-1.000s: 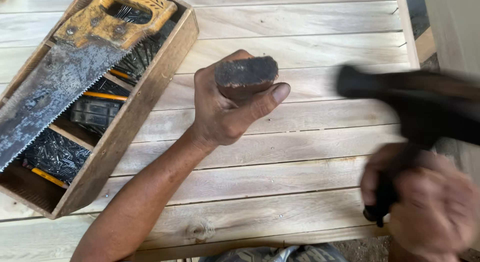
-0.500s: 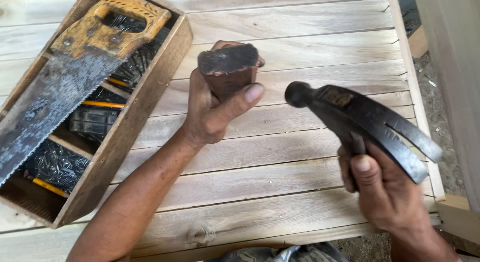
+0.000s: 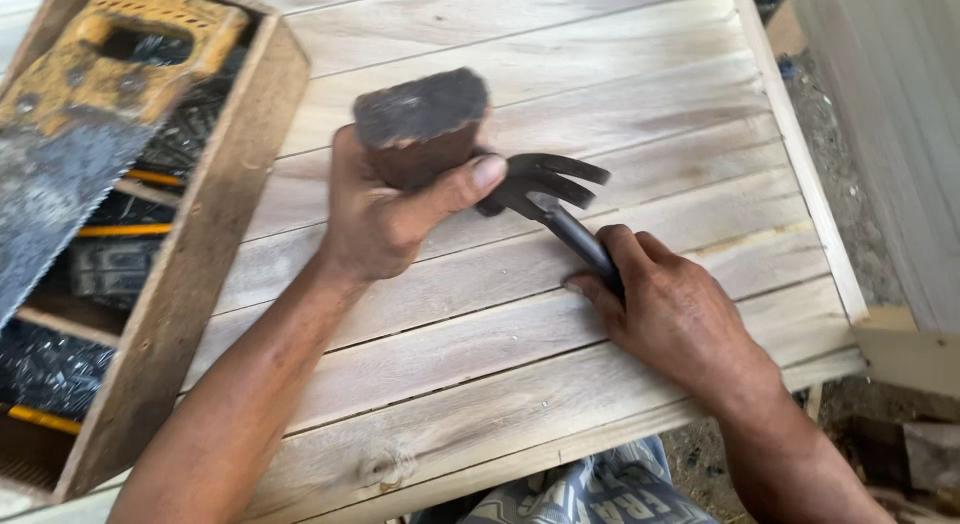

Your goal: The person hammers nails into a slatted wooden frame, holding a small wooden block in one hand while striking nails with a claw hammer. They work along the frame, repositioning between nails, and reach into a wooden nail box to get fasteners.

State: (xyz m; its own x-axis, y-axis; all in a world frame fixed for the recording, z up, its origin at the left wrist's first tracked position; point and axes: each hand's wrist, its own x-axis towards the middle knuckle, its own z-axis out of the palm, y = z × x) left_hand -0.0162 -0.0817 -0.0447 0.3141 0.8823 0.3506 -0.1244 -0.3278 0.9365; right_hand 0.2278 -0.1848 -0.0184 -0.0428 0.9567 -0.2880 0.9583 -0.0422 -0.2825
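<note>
A wooden tool box (image 3: 190, 284) is being kept at the left edge of the slatted wooden panel (image 3: 650, 74), and it is being filled by one hand saw (image 3: 70, 154), whose yellow handle is lying across the top with the rusty toothed blade running down to the left. Under the saw, dark bundles that cannot be told apart clearly and at least three thin yellow-orange shafts are being held between wooden dividers. One dark wooden block (image 3: 420, 124) is being gripped upright by the left hand (image 3: 385, 214), fingers clenched round its lower part and the thumb pressed along its front, just above the panel's boards. One claw hammer (image 3: 545, 199) is being grasped by the right hand (image 3: 675, 314), fingers closed round the dark handle; its head is being brought right against the block's lower side, though actual contact cannot be told, with the two claws pointing right
</note>
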